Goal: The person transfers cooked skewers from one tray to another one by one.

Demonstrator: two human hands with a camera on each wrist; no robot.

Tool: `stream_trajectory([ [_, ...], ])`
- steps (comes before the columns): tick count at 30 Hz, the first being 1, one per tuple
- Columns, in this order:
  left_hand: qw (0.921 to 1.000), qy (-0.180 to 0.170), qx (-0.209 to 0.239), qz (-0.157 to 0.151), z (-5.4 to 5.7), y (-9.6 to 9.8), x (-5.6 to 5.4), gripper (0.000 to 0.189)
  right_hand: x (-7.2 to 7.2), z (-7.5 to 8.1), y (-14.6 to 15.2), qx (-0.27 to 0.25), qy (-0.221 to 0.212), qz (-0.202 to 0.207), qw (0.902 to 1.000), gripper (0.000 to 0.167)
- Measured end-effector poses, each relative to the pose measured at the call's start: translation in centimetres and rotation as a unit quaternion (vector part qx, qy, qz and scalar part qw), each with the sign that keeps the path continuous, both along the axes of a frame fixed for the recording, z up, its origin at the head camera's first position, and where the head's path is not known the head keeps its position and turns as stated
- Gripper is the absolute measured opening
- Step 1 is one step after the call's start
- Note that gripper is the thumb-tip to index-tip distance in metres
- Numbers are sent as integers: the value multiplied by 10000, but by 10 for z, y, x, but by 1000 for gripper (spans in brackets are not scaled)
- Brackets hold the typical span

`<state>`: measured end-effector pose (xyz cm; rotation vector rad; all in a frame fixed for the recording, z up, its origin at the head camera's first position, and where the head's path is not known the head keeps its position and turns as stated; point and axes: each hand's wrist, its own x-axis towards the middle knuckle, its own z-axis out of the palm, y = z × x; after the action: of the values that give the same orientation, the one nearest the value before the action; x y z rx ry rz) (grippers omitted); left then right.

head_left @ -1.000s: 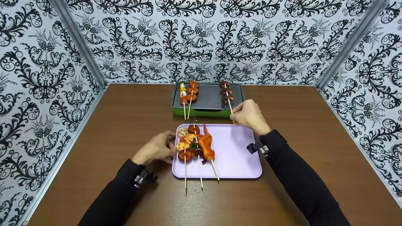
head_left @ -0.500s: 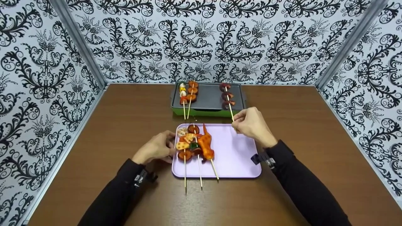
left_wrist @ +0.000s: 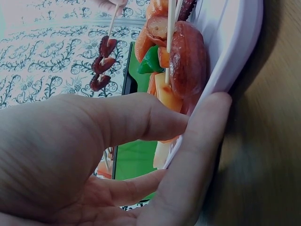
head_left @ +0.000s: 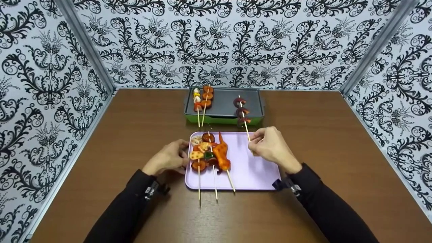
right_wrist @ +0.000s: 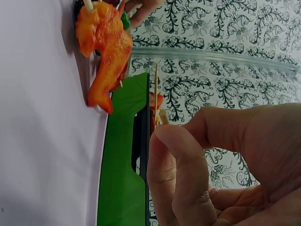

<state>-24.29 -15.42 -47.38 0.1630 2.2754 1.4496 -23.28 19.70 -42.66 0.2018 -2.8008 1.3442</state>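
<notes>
Head view: the right hand (head_left: 271, 145) pinches the bare lower end of a skewer (head_left: 242, 112) between thumb and fingertips; its dark pieces lie ahead of and slightly left of those fingers, in line with the front edge of the grill (head_left: 227, 98). Near these fingers, on the side toward the person, is the bare right part of the tray (head_left: 249, 173). An orange stick (head_left: 207, 98) and a mixed stick (head_left: 197, 99) rest on the grill, farther ahead and left. The left hand (head_left: 167, 158) holds the tray at its left rim; loaded sticks (head_left: 198, 166) lie just right of its fingers, with the leg (head_left: 221, 157) farthest from them. Left wrist view: the thumb bears on the rim's inner side and the index finger lies along its outer side, forming a pinch grip. Beyond these fingers, the dark pieces hang apart from the grill. Right wrist view: thumb and index tips are together; the dark pieces do not show, and the stick cannot be traced through the grip. The leg lies left of and above these fingers. Judged step: transfer of the skewer between grill and tray. The next move likely calls for a steady pinch, with the skewer lowered right of the leg while the left fingers brace the rim.
</notes>
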Motion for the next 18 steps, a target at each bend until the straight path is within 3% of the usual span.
stream_trajectory([
  [18, 10000, 14, 58, 55, 1, 0, 2, 69, 33, -13, -3, -44, -268, 255, 9993, 13],
])
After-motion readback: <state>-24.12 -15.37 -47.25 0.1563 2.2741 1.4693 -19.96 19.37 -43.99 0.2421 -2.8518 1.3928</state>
